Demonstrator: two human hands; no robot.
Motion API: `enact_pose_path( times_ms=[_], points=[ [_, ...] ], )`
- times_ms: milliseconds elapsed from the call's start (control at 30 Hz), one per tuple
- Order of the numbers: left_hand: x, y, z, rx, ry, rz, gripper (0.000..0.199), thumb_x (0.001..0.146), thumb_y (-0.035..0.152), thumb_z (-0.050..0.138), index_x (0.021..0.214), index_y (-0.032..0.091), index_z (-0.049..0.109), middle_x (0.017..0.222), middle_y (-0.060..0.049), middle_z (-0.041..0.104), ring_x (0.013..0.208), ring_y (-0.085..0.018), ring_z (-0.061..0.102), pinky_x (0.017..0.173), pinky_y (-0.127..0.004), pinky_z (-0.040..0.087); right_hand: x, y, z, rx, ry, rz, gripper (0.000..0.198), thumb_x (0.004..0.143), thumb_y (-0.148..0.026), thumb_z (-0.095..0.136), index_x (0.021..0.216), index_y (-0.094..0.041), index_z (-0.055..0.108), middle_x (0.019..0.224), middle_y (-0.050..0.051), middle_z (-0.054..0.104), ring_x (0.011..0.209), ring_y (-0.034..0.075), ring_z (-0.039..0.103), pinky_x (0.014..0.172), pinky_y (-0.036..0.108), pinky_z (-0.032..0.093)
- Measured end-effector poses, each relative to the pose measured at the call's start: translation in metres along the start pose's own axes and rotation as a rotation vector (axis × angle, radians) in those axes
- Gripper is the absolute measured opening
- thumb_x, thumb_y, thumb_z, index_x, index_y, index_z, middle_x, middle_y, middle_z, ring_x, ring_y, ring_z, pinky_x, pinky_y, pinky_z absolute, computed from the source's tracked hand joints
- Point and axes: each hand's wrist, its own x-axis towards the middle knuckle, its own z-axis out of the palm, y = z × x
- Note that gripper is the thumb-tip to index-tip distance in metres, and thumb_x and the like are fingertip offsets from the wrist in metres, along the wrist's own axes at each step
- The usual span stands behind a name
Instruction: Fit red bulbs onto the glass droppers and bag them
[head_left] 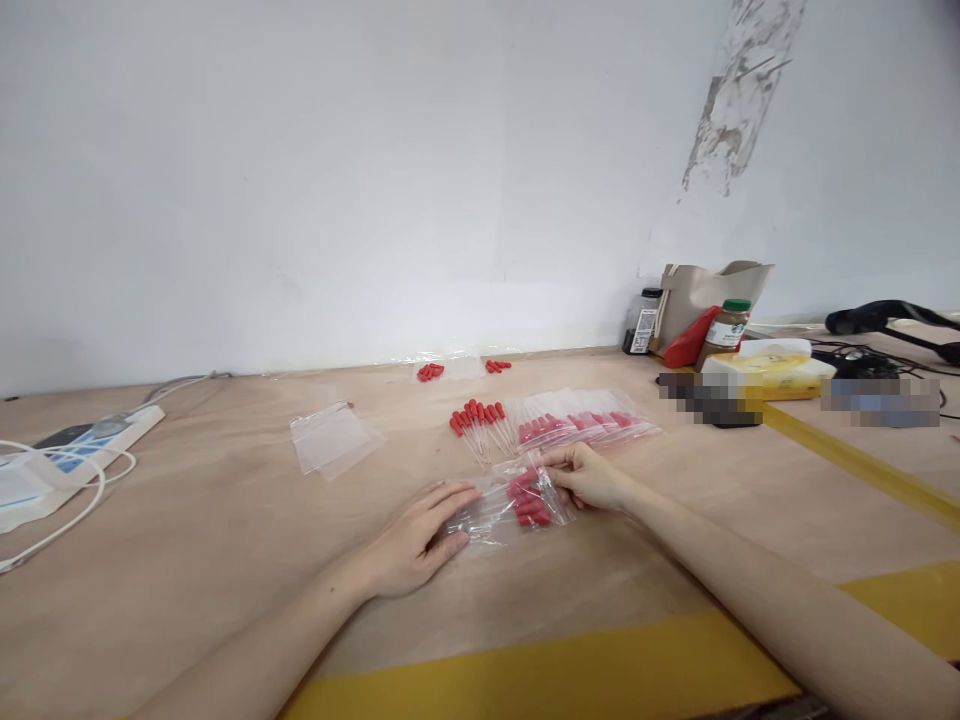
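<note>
A clear zip bag (491, 515) lies in front of me with several red-bulbed droppers (531, 500) inside, their bulbs toward its right end. My left hand (424, 535) rests at the bag's left end, its fingers stretched out and thumb apart from them. At the right end, my right hand (581, 477) pinches the bag's edge near the zip strip. Just beyond lie loose droppers (480, 415), fanned with their red bulbs away from me. Filled bags (589, 420) overlap one another to their right. Flat bags (330, 435) with no bulbs visible are stacked at the left.
Small groups of red bulbs (430, 372) lie by the wall. A power strip (82, 460) with white cables is at the far left. A tissue pack (769, 372), a green-capped jar (727, 330), a black-capped bottle (641, 322) and a beige bag (701, 290) stand at the right.
</note>
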Motion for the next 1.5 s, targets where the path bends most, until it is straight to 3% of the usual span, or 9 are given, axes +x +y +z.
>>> enact_pose_path(
  times_ms=[133, 233, 400, 633, 800, 1067, 1200, 1333, 1500],
  points=[
    [0.000, 0.000, 0.000, -0.007, 0.008, 0.010, 0.043, 0.087, 0.028, 0.040, 0.130, 0.026, 0.033, 0.132, -0.003, 0.040, 0.121, -0.019, 0.035, 0.102, -0.037, 0.030, 0.005, 0.009, 0.010, -0.032, 0.269, -0.056, 0.029, 0.065, -0.042, 0.061, 0.065, -0.013, 0.058, 0.050, -0.003, 0.052, 0.040, 0.006, 0.040, 0.038, 0.018, 0.030],
    [0.000, 0.000, 0.000, -0.016, 0.016, 0.019, 0.043, 0.087, 0.028, 0.041, 0.129, 0.025, 0.034, 0.131, -0.004, 0.041, 0.121, -0.019, 0.036, 0.102, -0.037, 0.030, 0.008, 0.016, 0.014, -0.062, 0.402, -0.092, 0.029, 0.060, -0.039, 0.066, 0.070, -0.015, 0.052, 0.050, -0.005, 0.050, 0.042, 0.006, 0.042, 0.039, 0.018, 0.031],
    [-0.001, 0.000, -0.003, -0.025, -0.035, 0.034, 0.041, 0.088, 0.027, 0.040, 0.128, 0.026, 0.036, 0.134, -0.004, 0.037, 0.122, -0.019, 0.034, 0.101, -0.038, 0.030, 0.000, 0.007, 0.002, 0.066, 0.061, -0.018, 0.036, 0.068, -0.036, 0.060, 0.095, -0.015, 0.049, 0.045, -0.011, 0.042, 0.032, 0.003, 0.033, 0.033, 0.016, 0.026],
    [-0.009, -0.032, -0.021, 0.143, -0.060, 0.075, 0.040, 0.087, 0.013, 0.034, 0.120, 0.030, 0.048, 0.132, 0.000, 0.041, 0.124, -0.020, 0.032, 0.103, -0.044, 0.023, -0.024, -0.013, -0.008, 0.090, -0.326, 0.081, 0.038, 0.071, -0.031, 0.057, 0.105, -0.017, 0.050, 0.071, -0.001, 0.061, 0.045, 0.004, 0.051, 0.041, 0.015, 0.037],
    [-0.003, -0.020, -0.016, 0.264, 0.245, -0.135, 0.030, 0.088, 0.023, 0.036, 0.107, 0.021, 0.059, 0.118, -0.008, 0.053, 0.109, -0.025, 0.047, 0.094, -0.044, 0.035, -0.025, -0.012, -0.004, 0.078, -0.353, 0.062, 0.039, 0.066, -0.024, 0.062, 0.103, -0.016, 0.053, 0.073, -0.002, 0.059, 0.046, 0.003, 0.050, 0.043, 0.014, 0.039],
    [0.012, 0.052, 0.015, 0.204, 0.040, 0.007, 0.046, 0.085, 0.040, 0.040, 0.129, 0.026, 0.036, 0.126, -0.006, 0.047, 0.112, -0.026, 0.043, 0.094, -0.044, 0.033, -0.020, -0.004, -0.004, 0.104, -0.328, 0.041, 0.037, 0.067, -0.027, 0.062, 0.101, -0.015, 0.052, 0.069, -0.004, 0.056, 0.044, 0.003, 0.050, 0.042, 0.015, 0.039],
    [0.000, 0.031, -0.004, 0.243, -0.023, 0.009, 0.039, 0.085, 0.030, 0.039, 0.124, 0.030, 0.042, 0.124, -0.003, 0.048, 0.112, -0.025, 0.043, 0.092, -0.041, 0.035, -0.021, -0.002, -0.005, 0.094, -0.313, 0.027, 0.040, 0.068, -0.034, 0.062, 0.101, -0.014, 0.052, 0.066, -0.004, 0.055, 0.047, 0.004, 0.052, 0.043, 0.015, 0.041],
    [-0.011, -0.017, -0.022, 0.344, -0.072, -0.177, 0.042, 0.082, 0.020, 0.038, 0.122, 0.032, 0.046, 0.123, -0.006, 0.048, 0.108, -0.028, 0.047, 0.083, -0.040, 0.042, -0.021, -0.002, -0.005, 0.076, -0.298, 0.014, 0.043, 0.067, -0.039, 0.063, 0.100, -0.014, 0.053, 0.067, -0.003, 0.054, 0.048, 0.005, 0.052, 0.044, 0.016, 0.042],
    [0.010, -0.072, -0.035, 0.358, -0.075, -0.314, 0.047, 0.082, 0.018, 0.033, 0.127, 0.030, 0.040, 0.128, -0.008, 0.043, 0.109, -0.027, 0.048, 0.083, -0.038, 0.042, -0.023, -0.004, -0.005, 0.077, -0.293, 0.014, 0.042, 0.068, -0.042, 0.061, 0.099, -0.014, 0.053, 0.066, -0.004, 0.053, 0.047, 0.004, 0.052, 0.045, 0.016, 0.043]
  ],
)
